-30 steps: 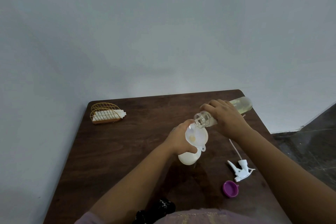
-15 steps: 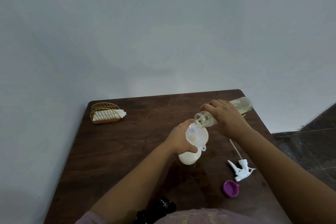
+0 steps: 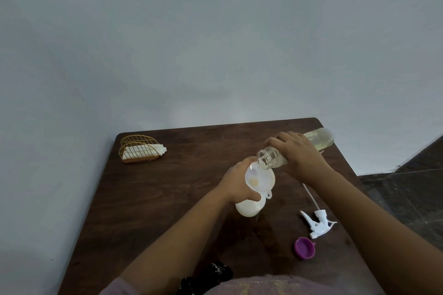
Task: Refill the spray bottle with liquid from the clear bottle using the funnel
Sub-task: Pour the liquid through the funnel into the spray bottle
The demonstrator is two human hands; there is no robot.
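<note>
Both hands work the pour: the left hand [image 3: 236, 185] grips the spray bottle [image 3: 249, 208] beneath the funnel [image 3: 260, 178] to steady it, while the right hand [image 3: 300, 157] clasps the tilted clear bottle [image 3: 318, 139], its mouth seemingly just above the funnel's rim.

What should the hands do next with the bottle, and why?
Probably keep the clear bottle tipped and pour slowly. The right hand holds its open mouth just over the funnel, where a little liquid pools. The left hand steadies the white spray bottle underneath.
</note>
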